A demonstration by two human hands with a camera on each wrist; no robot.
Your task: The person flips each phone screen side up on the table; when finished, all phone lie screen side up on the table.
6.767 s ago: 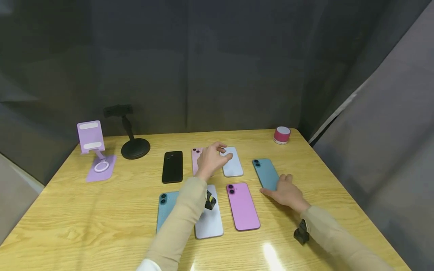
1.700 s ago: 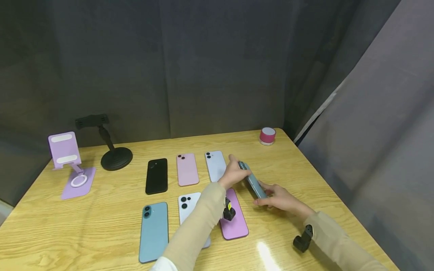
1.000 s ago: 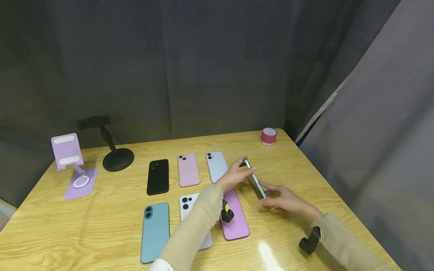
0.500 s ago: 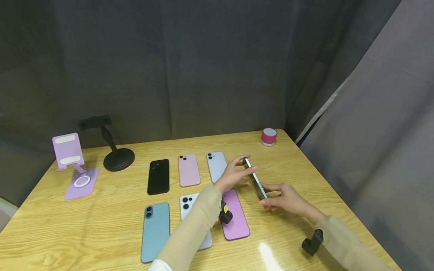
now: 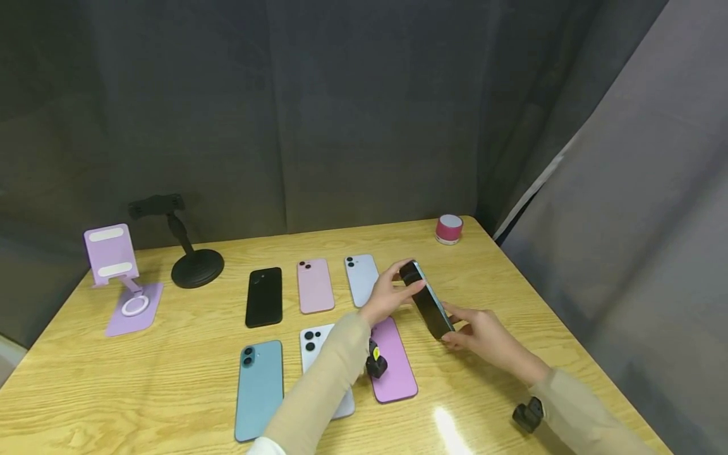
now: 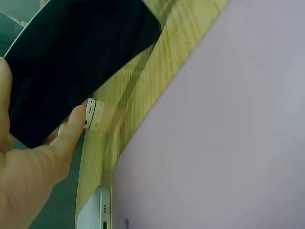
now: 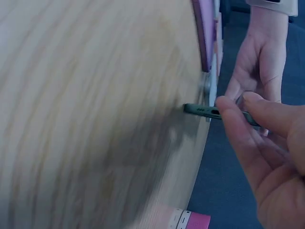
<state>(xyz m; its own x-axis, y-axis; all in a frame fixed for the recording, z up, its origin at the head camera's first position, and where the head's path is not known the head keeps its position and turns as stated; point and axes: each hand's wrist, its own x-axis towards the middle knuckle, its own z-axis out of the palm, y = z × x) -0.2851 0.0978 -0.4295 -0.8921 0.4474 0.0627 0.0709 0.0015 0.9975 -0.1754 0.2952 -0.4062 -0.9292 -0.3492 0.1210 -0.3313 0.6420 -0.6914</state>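
Both hands hold a blue-green smartphone (image 5: 428, 306) tilted just above the right part of the table, its black screen turned toward the left. At its far end, my left hand (image 5: 389, 295) grips it between thumb and fingers. The right hand (image 5: 483, 338) pinches the near end. From the left wrist, the dark screen (image 6: 81, 62) fills the upper left. In the right wrist view the phone's bottom edge (image 7: 202, 110), with its port, shows between thumb and fingers. A magenta-pink phone (image 5: 398, 363) lies under the left forearm, and a pale blue phone (image 5: 361, 278) lies beside the left hand.
Flat on the wooden table lie a black phone (image 5: 264, 297), a light pink phone (image 5: 315, 285), a teal phone (image 5: 258, 392) and a white phone (image 5: 315, 344), partly under the left sleeve. Back left stand a purple phone stand (image 5: 110, 253) and a black stand (image 5: 197, 268). A pink cylinder (image 5: 449, 229) sits back right.
The blue-green phone first lay back-up under the right hand. The left hand came over from the pale phones and took its far end; the phone was lifted and turned until its screen shows.
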